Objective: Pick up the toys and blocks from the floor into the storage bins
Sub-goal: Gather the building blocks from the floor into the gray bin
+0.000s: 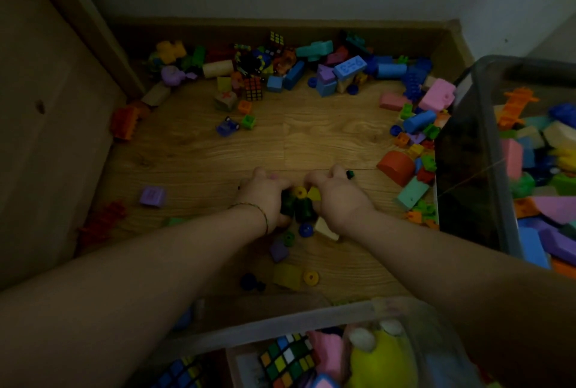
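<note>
Both hands are down on the wooden floor (pixel 327 135), side by side around a small heap of blocks. My left hand (pixel 265 192) curls round dark green blocks (pixel 288 203). My right hand (pixel 335 192) curls over a yellow block (pixel 314 193) and more of the heap. A yellow ring (pixel 300 191) shows between the hands. Just below them lie a blue ring (pixel 305 229), a cream block (pixel 325 230), a green ring (pixel 288 237) and a purple block (pixel 278 251). A clear bin (pixel 486 82) with many blocks stands at the right. A second clear bin (pixel 311 314) sits at the bottom.
Many blocks and puzzle cubes (pixel 253 88) lie along the far wall. More blocks (pixel 414 135) pile up beside the right bin. A lilac block (pixel 152 196) and red pieces (pixel 103 222) lie left. A wooden cabinet (pixel 46 107) bounds the left side. The near bin holds cubes (pixel 286 358) and a yellow toy (pixel 383 359).
</note>
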